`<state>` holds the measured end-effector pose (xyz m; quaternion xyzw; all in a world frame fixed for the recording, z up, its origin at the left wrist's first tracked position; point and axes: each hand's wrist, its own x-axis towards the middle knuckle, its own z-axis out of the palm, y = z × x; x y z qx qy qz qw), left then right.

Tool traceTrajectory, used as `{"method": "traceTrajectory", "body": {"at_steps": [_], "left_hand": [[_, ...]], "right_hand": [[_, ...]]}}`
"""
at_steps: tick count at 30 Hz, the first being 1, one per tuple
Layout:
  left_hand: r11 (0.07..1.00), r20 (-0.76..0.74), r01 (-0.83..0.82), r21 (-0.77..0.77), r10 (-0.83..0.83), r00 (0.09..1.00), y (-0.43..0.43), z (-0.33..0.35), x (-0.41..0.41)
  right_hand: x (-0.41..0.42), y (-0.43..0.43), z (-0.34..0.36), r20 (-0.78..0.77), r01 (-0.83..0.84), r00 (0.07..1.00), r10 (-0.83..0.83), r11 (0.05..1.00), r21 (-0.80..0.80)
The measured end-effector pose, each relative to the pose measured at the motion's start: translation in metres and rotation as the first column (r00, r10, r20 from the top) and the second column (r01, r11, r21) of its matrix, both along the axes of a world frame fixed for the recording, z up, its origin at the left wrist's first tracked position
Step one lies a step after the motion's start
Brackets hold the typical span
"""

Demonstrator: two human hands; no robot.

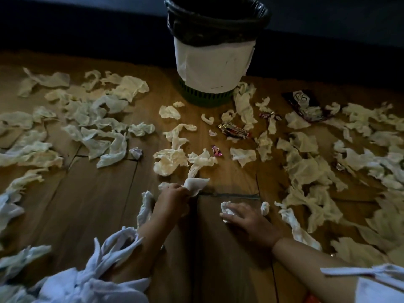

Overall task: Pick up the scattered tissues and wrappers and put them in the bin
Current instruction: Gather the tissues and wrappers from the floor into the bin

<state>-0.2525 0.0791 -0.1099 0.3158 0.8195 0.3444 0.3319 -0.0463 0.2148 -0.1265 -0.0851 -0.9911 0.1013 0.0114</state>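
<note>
Head view: left hand (172, 199) pinches a white tissue (196, 185), fingers clamped on its edge. Right hand (248, 217) lies flat on a crumpled tissue (226, 209), fingers spread. Bin (215, 66) at 12 o'clock. Loose tissues (98, 119) lie thick at 9 and 3. Bare floor (218, 259) strip at 6, between the forearms.

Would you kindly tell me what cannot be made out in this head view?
All in the head view:
1. Inside of the bin: the rim runs off the top edge, contents unseen.
2. Print on the dark wrapper: too small and blurred.
3. Whether the right hand grips the crumpled tissue or only rests on it: its fingers cover it.
4. Anything else in the left hand behind the white tissue it pinches: the hand hides it.
</note>
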Motion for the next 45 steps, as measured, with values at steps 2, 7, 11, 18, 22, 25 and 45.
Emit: {"method": "traceTrajectory", "body": {"at_steps": [2, 7, 11, 18, 22, 25, 45], "left_hand": [[0.998, 0.023, -0.019, 0.065, 0.017, 1.0, 0.0, 0.005, 0.006], [0.986, 0.037, -0.064, 0.156, 0.059, 0.998, 0.006, 0.013, 0.02], [0.97, 0.023, -0.084, 0.226, 0.081, 0.996, 0.006, 0.019, 0.036], [0.993, -0.363, -0.043, 0.113, 0.081, 0.928, -0.023, 0.024, 0.035], [0.986, -0.543, -0.159, 0.045, 0.158, 0.825, -0.057, 0.012, 0.02], [0.989, -0.545, -0.133, -0.059, 0.079, 0.835, -0.086, 0.002, 0.01], [0.975, -0.329, -0.11, 0.192, 0.17, 0.929, -0.078, -0.001, 0.014]], "right_hand": [[0.002, 0.006, 0.006, -0.094, 0.011, 0.995, -0.016, 0.999, -0.049], [0.013, 0.021, 0.013, -0.156, 0.459, 0.829, -0.538, 0.812, -0.361], [0.032, 0.024, 0.006, 0.058, 0.614, 0.789, -0.612, 0.78, -0.12], [0.014, 0.024, 0.0, 0.191, 0.498, 0.863, -0.467, 0.849, -0.177], [-0.013, 0.014, 0.005, 0.161, 0.482, 0.876, -0.455, 0.822, -0.303], [-0.036, -0.011, 0.006, 0.112, 0.442, 0.89, -0.443, 0.772, -0.457], [-0.002, -0.024, 0.003, 0.06, 0.398, 0.912, -0.405, 0.845, -0.356]]}}
